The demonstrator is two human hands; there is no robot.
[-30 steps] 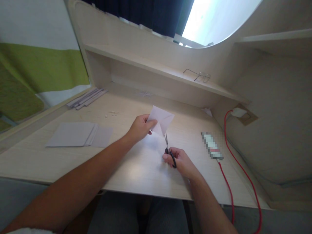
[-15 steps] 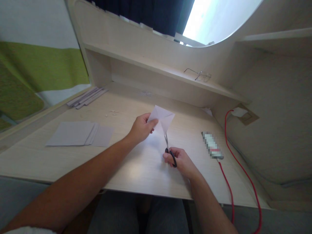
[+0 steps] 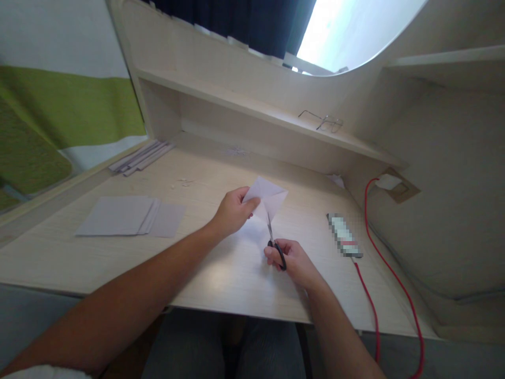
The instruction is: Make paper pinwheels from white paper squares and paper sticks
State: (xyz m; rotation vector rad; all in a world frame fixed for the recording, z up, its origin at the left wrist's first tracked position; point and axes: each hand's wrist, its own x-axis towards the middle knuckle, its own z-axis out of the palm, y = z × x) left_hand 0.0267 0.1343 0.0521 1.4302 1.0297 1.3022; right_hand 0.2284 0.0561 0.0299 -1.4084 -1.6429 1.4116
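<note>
**Snip slowly, hold the paper still**

The right hand [image 3: 294,260] grips the scissors [image 3: 274,242], blades pointing to 12 o'clock into the paper [image 3: 272,196]. The left hand [image 3: 232,213] pinches the paper's left corner above the desk [image 3: 221,273]. Small, straight snips seem best.

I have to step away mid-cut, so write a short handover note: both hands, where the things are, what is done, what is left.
Left hand: pinches the folded white paper and holds it above the desk.
Right hand: grips the black-handled scissors, blades pointing up into the paper's lower edge.
Nearby: a stack of paper sheets at the left, paper strips at the back left, small scraps on the desk.
Done: the blades are at the fold; how far the cut runs cannot be told.
Left: probably finishing this cut; the stack appears uncut.
</note>
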